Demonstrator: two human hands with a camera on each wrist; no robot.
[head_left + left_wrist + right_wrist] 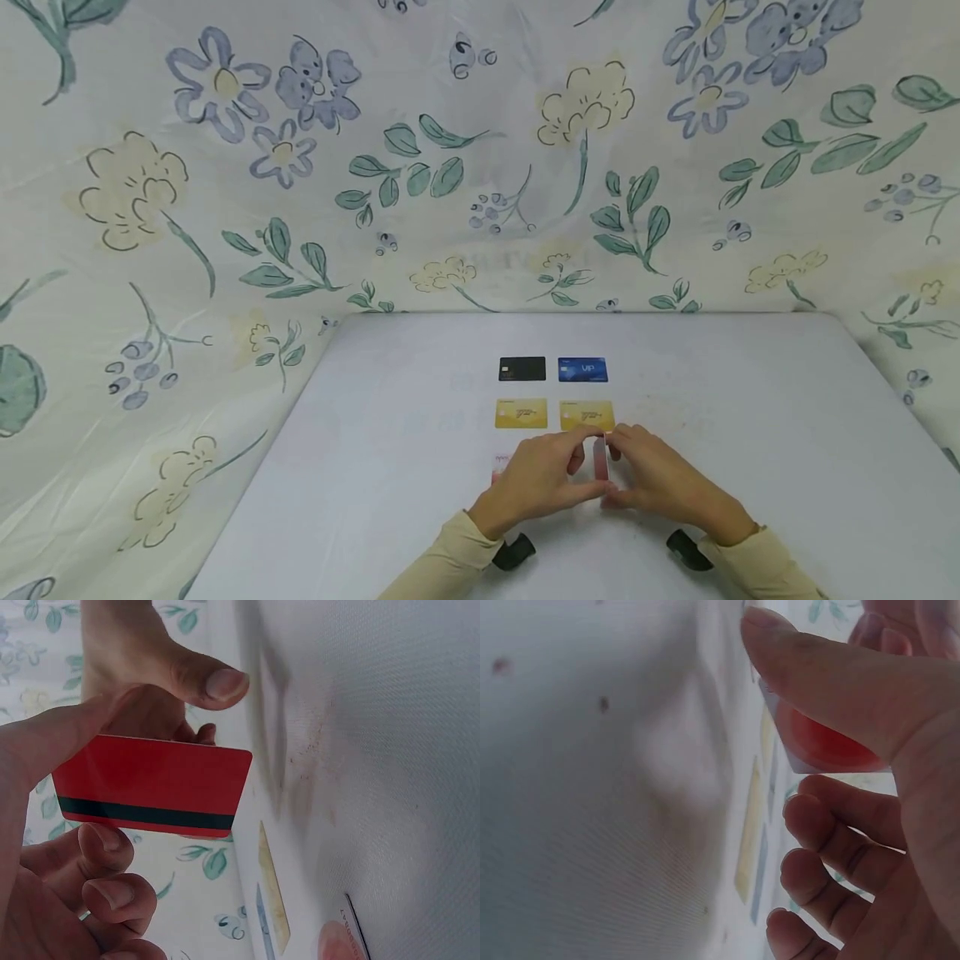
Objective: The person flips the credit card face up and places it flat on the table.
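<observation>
Upright above the table, a card (154, 780) shows a red side with a black stripe in the left wrist view. My left hand (536, 475) pinches it by its long edges, thumb on one and fingertips on the other. My right hand (663, 475) is close around the card's other face, which has a red round shape in the right wrist view. The right thumb (217, 684) is stretched out, apart from the card in the left wrist view, and the other right fingers are loosely bent. Whether a right fingertip touches the card is hard to tell.
On the white table (360, 450) lie a black card (522, 369), a blue VIP card (582, 369) and two yellow cards, one left (521, 413) and one right (587, 413). A pink-and-white card (500, 462) is partly hidden by my left hand. Floral cloth (480, 167) hangs behind.
</observation>
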